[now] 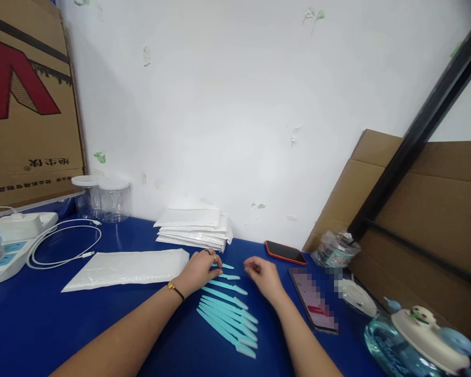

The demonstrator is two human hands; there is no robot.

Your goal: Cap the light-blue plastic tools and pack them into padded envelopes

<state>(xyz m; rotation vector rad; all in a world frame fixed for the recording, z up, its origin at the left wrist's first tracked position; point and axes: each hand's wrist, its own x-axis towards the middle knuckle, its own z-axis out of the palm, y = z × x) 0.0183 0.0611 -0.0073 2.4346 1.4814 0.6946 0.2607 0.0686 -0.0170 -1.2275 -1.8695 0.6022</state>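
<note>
Light-blue eyebrow razors (230,317) lie fanned out in a column on the blue table, their blade ends toward the right. My left hand (203,268) is at the far end of the column, with thumb and fingers closed around the handle of an eyebrow razor (228,266). The hand partly covers the handles there. To the right of the blade ends, my right hand (262,276) is held with its fingers curled together, and nothing shows in them. Beside my left wrist lies a white padded mailer (127,269).
A stack of white mailers (194,228) lies by the wall. Two clear jars (114,201), a coiled white cable (66,225) and a power strip (21,256) are left. On the right are an orange-edged phone (286,252), another phone (312,301) and a transparent blue teapot-like container (416,340).
</note>
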